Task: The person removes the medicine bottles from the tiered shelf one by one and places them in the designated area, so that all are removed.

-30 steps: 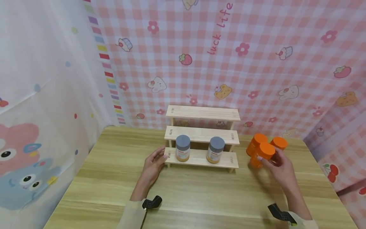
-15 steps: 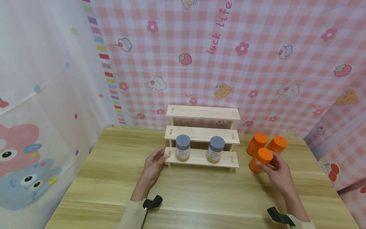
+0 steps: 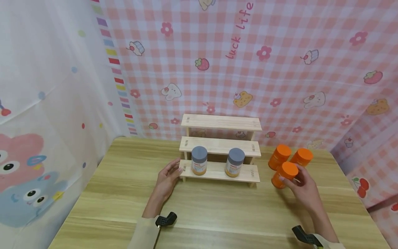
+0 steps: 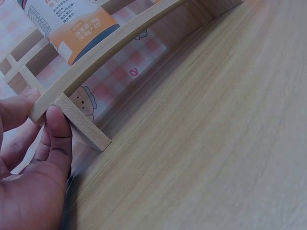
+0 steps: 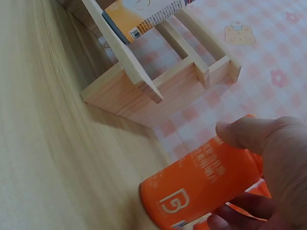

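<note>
My left hand [image 3: 166, 180] pinches the left end of the lowest board of a three-step wooden display rack [image 3: 220, 122]. In the left wrist view, thumb and fingers close on the board [image 4: 103, 53] from two sides, beside its leg. My right hand [image 3: 303, 186] grips an orange bottle [image 3: 281, 176] with an orange lid, to the right of the rack. White lettering shows on this bottle [image 5: 192, 179] in the right wrist view, with the thumb on one side and fingers on the other. Two grey-lidded bottles, one left [image 3: 199, 160] and one right [image 3: 234, 162], stand upright on the lowest step.
Two more orange bottles, a left one [image 3: 279, 157] and a right one [image 3: 301, 156], stand just behind the gripped one. The wooden table [image 3: 214, 214] ends at a pink checked cloth [image 3: 202, 86] behind the rack. A white printed curtain [image 3: 62, 103] hangs at the left.
My right hand has brought the gripped orange bottle nearer to me, apart from the other two orange bottles; over the last half second it has barely moved. The left hand stays put.
</note>
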`<state>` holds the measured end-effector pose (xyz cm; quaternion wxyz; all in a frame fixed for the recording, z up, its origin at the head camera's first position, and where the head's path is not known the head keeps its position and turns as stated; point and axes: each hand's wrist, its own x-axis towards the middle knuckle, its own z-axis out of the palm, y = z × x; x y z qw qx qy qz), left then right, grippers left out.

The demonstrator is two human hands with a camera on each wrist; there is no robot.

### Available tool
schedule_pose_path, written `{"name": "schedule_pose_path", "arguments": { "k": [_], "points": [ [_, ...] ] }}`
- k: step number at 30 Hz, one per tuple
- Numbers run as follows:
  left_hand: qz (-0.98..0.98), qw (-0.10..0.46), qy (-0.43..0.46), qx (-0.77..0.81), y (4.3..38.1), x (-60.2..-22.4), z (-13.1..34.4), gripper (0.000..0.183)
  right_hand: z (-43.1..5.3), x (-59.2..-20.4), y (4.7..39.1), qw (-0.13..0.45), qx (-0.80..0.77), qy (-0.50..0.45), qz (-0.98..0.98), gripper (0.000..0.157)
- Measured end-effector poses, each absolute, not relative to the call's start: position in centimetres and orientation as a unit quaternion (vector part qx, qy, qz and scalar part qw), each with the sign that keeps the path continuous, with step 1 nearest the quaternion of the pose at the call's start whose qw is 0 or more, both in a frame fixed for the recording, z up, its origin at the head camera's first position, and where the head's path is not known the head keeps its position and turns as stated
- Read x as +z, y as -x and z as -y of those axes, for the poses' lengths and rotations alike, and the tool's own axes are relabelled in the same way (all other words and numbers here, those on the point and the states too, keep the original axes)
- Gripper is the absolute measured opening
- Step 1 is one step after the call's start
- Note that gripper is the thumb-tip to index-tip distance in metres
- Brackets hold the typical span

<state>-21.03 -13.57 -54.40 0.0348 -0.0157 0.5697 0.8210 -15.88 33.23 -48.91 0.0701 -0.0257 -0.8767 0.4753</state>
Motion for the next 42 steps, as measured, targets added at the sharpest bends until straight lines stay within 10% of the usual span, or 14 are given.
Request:
{"name": "schedule_pose_path", "arguments": {
  "k": [42],
  "points": [
    [-0.562, 0.048, 0.018, 0.826, 20.9, -54.0, 13.5, 0.053, -27.2, -41.6, 16.1, 0.135, 0.439, -0.090, 0.884, 0.086]
  ]
}}
